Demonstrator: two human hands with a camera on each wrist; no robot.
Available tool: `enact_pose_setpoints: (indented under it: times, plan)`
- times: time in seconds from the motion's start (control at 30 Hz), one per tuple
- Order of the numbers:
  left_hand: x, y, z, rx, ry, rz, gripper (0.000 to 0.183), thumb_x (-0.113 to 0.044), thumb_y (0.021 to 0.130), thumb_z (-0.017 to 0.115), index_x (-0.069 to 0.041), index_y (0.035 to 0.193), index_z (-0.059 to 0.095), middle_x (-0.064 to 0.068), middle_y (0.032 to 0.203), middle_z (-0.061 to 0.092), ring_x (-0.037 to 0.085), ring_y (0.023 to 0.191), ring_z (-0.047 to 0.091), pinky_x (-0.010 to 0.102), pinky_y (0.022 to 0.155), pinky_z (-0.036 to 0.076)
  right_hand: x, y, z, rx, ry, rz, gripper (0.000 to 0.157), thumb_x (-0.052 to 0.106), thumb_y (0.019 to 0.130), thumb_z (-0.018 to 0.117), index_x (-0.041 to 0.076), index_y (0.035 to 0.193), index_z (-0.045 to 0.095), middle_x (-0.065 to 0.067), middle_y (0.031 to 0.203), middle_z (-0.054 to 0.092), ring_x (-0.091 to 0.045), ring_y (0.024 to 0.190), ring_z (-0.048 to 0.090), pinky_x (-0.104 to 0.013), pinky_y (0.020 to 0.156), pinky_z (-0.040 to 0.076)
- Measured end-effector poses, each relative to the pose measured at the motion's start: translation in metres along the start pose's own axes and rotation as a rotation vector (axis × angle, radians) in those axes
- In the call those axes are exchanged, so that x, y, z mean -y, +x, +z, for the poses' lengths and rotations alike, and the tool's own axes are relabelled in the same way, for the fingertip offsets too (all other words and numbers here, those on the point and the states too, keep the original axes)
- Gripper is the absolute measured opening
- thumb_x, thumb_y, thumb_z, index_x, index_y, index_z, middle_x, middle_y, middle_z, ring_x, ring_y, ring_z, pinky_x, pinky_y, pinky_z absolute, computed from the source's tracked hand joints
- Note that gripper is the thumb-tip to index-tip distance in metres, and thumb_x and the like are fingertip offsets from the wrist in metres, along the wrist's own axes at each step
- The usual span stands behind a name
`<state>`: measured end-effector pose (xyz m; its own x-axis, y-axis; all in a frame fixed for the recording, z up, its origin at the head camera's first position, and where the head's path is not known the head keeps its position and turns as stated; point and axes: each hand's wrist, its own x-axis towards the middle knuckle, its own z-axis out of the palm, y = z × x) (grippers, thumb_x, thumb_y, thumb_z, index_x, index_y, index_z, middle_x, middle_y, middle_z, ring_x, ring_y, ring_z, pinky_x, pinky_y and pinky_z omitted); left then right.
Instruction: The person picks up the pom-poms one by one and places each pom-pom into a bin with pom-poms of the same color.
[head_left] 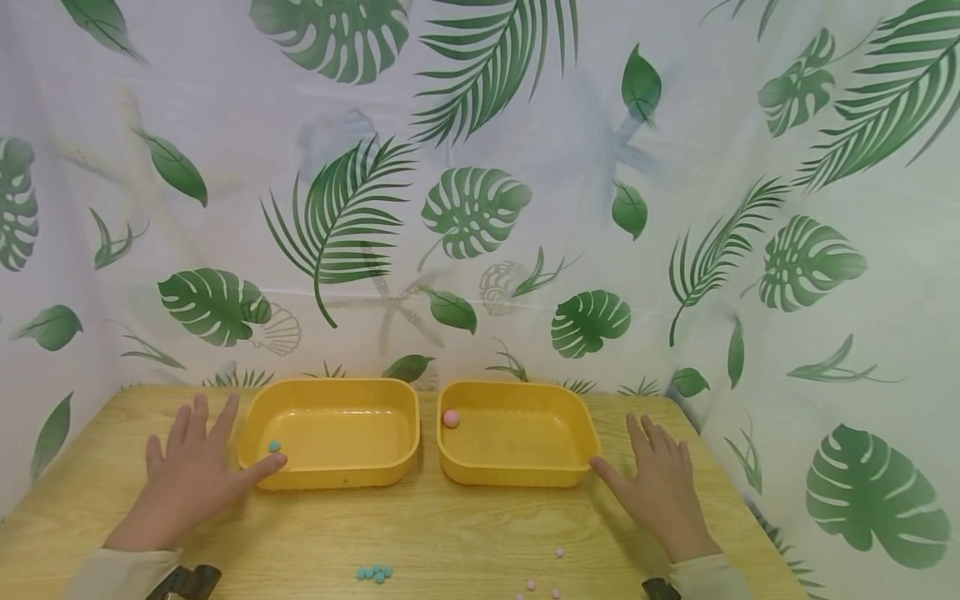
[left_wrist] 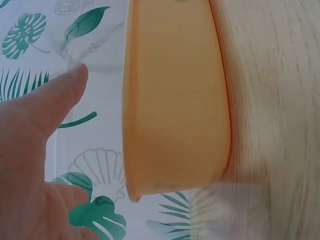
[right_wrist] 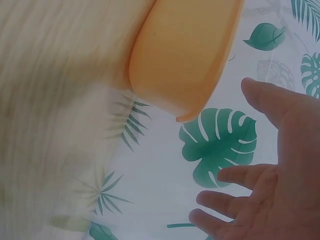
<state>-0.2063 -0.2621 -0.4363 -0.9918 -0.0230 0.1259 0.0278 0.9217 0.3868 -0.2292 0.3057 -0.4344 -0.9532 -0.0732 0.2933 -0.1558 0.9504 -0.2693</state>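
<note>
Two yellow trays stand side by side at the back of the table. Beside the left tray [head_left: 337, 477] my left hand [head_left: 197, 467] has its fingers spread, the thumb overlapping the tray's near left corner in the head view. A small teal ball [head_left: 274, 447] lies inside that tray near the thumb tip. My right hand [head_left: 660, 483] is at the outer side of the right tray [head_left: 517, 476], fingers extended and thumb tip close to its rim. A larger pink ball [head_left: 451, 418] sits at that tray's left end. Nothing is held in either hand.
Several small teal balls [head_left: 377, 571] form a cluster on the wooden table [head_left: 465, 533] near the front. To their right, several small pale pink balls [head_left: 559, 552] are scattered. A white sheet with a green leaf print [head_left: 480, 208] hangs behind the table.
</note>
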Motion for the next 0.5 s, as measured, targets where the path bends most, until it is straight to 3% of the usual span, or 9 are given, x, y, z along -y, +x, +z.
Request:
enact_pose_setpoints:
  times: [0.2, 0.5]
  plan:
    - [-0.005, 0.000, 0.000, -0.006, -0.004, 0.021, 0.121, -0.078, 0.088, 0.059, 0.002, 0.163, 0.012, 0.046, 0.161, 0.001, 0.066, 0.146, 0.003, 0.086, 0.106, 0.000, 0.000, -0.001, -0.001, -0.002, 0.007, -0.008, 0.092, 0.056, 0.098, 0.065, -0.010, 0.155, 0.034, -0.040, 0.156, 0.034, -0.060, 0.141, 0.031, -0.076, 0.115, 0.013]
    - [-0.017, -0.001, -0.002, -0.018, -0.082, 0.082, 0.116, -0.071, 0.089, 0.066, 0.002, 0.163, 0.014, 0.044, 0.161, 0.007, 0.066, 0.145, 0.010, 0.081, 0.110, 0.016, 0.000, -0.002, -0.003, 0.000, 0.071, -0.003, 0.092, 0.054, 0.098, 0.066, -0.011, 0.155, 0.032, -0.040, 0.153, 0.038, -0.058, 0.138, 0.037, -0.071, 0.111, 0.033]
